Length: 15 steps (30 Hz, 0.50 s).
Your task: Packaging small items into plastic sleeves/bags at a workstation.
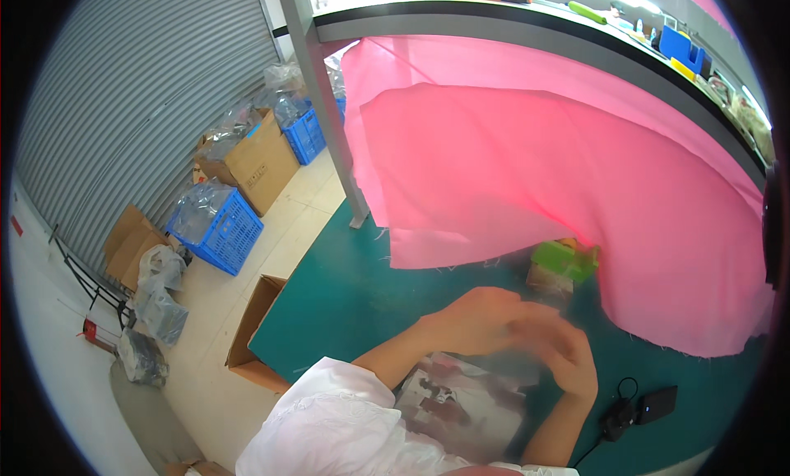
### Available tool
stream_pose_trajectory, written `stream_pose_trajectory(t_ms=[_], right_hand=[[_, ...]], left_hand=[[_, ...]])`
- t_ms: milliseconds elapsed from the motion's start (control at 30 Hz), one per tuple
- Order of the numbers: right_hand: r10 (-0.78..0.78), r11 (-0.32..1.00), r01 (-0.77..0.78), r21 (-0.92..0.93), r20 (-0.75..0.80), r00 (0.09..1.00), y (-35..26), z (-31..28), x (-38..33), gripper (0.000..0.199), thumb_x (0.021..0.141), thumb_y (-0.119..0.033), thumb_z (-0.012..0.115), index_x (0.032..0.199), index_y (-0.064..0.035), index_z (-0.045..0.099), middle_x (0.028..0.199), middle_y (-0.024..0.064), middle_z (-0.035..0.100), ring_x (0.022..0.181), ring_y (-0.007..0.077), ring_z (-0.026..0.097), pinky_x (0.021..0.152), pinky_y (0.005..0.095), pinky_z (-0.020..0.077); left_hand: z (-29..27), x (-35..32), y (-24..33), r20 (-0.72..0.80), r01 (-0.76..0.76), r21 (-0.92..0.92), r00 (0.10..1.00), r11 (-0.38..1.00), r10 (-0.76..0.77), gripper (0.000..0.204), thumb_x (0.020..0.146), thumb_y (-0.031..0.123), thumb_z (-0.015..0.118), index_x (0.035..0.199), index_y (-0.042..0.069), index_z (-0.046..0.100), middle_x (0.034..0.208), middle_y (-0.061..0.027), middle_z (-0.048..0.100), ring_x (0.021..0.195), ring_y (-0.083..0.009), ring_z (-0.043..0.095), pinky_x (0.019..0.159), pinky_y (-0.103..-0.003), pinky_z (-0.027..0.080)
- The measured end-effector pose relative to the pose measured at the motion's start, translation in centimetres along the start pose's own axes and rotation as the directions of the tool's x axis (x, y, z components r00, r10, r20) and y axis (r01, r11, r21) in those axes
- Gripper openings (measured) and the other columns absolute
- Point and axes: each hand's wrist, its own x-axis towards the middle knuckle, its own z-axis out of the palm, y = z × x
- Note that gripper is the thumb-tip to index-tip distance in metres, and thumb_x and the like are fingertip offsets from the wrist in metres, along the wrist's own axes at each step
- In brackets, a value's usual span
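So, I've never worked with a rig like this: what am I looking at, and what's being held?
There is no machine here: one person works with two bare hands. The single picture comes from a wide fisheye camera on their head, looking down, so straight edges bend; its left is their left.

The left hand and right hand meet above a green table. They are blurred, so I can't tell whether they hold anything. Below them is a pale printed item, its kind unclear. Beyond lies a bright green object by the edge of a draped pink cloth. To the right, a flat black device rests on the table.
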Motion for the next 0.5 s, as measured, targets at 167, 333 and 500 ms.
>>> stream_pose_trajectory(t_ms=[167,333,500], right_hand=[[0.057,0.939,-0.043,0.342,-0.03,0.998,1.2,-0.5,0.5,0.021,0.078,0.006,0.067,0.09,-0.0016,0.052,0.089,0.0053,0.058,0.082,0.0121,0.06,0.072,0.0264,0.0507],[0.025,0.919,0.045,0.393,-0.172,0.985,1.0,-0.1,1.1,0.024,0.079,0.007,0.067,0.085,-0.0041,0.046,0.087,0.008,0.06,0.08,0.0125,0.061,0.071,0.0262,0.0521],[-0.012,0.933,0.087,0.348,-0.212,0.977,1.3,-0.5,0.6,0.024,0.079,0.007,0.067,0.086,-0.0036,0.046,0.086,0.0099,0.061,0.081,0.0136,0.062,0.072,0.0269,0.0528]], left_hand=[[0.8,0.0,-0.7,-0.072,0.034,0.197,0.997,0.98,-0.02,0.052,0.074,0.012,0.072,0.124,0.016,0.058,0.082,-0.0039,0.064,0.074,-0.0225,0.058,0.071,-0.035,0.044],[1.2,1.1,-0.5,-0.13,-0.075,0.309,0.984,0.948,0.12,0.054,0.073,0.019,0.074,0.123,0.011,0.057,0.082,-0.003,0.053,0.078,-0.0214,0.052,0.073,-0.035,0.038],[1.9,1.3,-0.1,-0.097,-0.025,0.337,0.993,0.941,0.061,0.058,0.075,0.02,0.072,0.127,0.007,0.053,0.082,-0.006,0.052,0.076,-0.0239,0.052,0.07,-0.035,0.04]])
